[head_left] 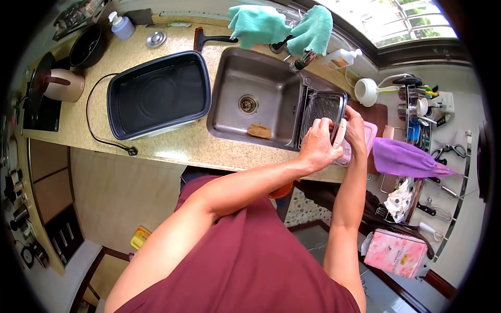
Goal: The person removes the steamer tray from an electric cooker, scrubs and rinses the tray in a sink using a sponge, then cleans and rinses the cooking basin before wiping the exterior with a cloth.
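My left hand is closed at the near edge of a dark-rimmed rectangular pan-like piece, beside its pale curved handle. My right hand grips the same piece from the right, its fingers partly hidden behind the rim. The piece is tilted over the right end of the steel sink; whether it touches the sink, I cannot tell. Behind my hands a pink plastic tray shows in part. A brown sponge-like pad lies in the sink near the drain.
A large black electric pan with its cord occupies the counter left of the sink. Green cloths drape over the faucet. A purple towel and hanging utensils are at right. A kettle stands far left.
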`<state>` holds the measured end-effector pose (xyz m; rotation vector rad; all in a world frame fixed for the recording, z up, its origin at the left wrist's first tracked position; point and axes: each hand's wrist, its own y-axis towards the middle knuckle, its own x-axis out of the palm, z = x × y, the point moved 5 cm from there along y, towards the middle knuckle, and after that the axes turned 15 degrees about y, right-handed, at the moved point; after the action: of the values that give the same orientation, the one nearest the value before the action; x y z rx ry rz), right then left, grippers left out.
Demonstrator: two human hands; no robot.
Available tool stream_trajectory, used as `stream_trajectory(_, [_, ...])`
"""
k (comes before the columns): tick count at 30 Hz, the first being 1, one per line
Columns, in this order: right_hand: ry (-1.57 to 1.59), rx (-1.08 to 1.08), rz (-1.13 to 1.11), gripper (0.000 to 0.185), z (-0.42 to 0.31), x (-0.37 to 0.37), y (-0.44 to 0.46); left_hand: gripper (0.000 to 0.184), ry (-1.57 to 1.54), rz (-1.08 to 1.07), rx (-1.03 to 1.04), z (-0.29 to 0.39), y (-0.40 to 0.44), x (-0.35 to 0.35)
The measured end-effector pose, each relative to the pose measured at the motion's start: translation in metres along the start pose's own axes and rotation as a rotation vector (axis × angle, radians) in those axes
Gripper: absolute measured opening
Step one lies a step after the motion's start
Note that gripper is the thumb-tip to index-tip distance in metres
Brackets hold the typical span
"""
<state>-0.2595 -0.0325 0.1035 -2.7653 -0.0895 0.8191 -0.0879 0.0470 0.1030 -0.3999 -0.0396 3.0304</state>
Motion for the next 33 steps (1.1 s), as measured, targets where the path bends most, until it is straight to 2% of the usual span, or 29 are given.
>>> stream_trajectory(3, [0.012,-0.016,0.003,0.041,0.009,0.001,0.003,0.054,-0.012,0.023,0.015,0.0,0.006,-0.01])
stream_trajectory(4, [-0.019,0.009,0.052,0.041,0.013,-0.003,0.004,0.045,0.013,0.02,-0.034,-0.001,0.011,-0.014])
stream_trajectory(6, [-0.136,-0.028,0.064,0.042,-0.001,-0.003,-0.002,0.033,0.136,0.109,0.037,-0.005,0.023,-0.03])
stream_trajectory(8, [-0.126,-0.066,0.057,0.043,-0.001,-0.002,-0.002,0.024,0.189,0.197,0.083,-0.003,0.029,-0.058])
stream_trajectory(10, [-0.197,-0.122,0.074,0.042,0.001,-0.003,-0.002,0.021,0.283,0.224,0.126,0.011,0.035,-0.085])
stream_trajectory(11, [-0.202,-0.088,0.053,0.05,0.007,-0.002,0.0,0.02,0.354,0.232,0.199,0.017,0.036,-0.094])
stream_trajectory(12, [-0.188,-0.079,0.073,0.05,0.003,-0.002,-0.007,0.019,0.423,0.246,0.275,0.024,0.038,-0.103])
stream_trajectory(14, [-0.264,-0.122,-0.05,0.068,-0.009,0.004,-0.017,0.017,0.498,0.194,0.322,0.033,0.037,-0.119])
stream_trajectory(15, [-0.324,-0.077,-0.087,0.08,-0.006,0.004,-0.018,0.019,0.531,0.166,0.373,0.034,0.037,-0.122])
stream_trajectory(19, [-0.219,-0.085,0.025,0.081,0.012,-0.012,-0.017,0.023,0.57,0.002,0.486,0.035,0.038,-0.13])
stream_trajectory(20, [-0.234,-0.125,0.045,0.075,0.012,-0.013,-0.014,0.023,0.575,-0.016,0.501,0.034,0.039,-0.129])
stream_trajectory(22, [-0.267,-0.208,0.087,0.065,0.014,-0.012,-0.009,0.024,0.603,-0.16,0.651,0.033,0.039,-0.119])
stream_trajectory(23, [-0.295,-0.158,0.087,0.06,-0.001,-0.011,-0.014,0.029,0.625,-0.265,0.695,0.033,0.038,-0.112])
stream_trajectory(26, [-0.265,-0.2,0.062,0.062,0.003,-0.011,-0.012,0.034,0.82,-0.519,0.869,0.034,0.033,-0.092])
stream_trajectory(27, [-0.243,-0.17,0.058,0.062,0.003,-0.013,-0.013,0.034,0.822,-0.527,0.876,0.033,0.034,-0.088])
stream_trajectory(29, [-0.213,-0.181,0.06,0.062,0.004,-0.016,-0.015,0.036,0.87,-0.633,1.038,0.033,0.033,-0.076])
stream_trajectory(33, [-0.189,-0.191,0.058,0.063,0.008,-0.018,-0.01,0.036,0.843,-0.663,1.15,0.048,0.043,-0.063])
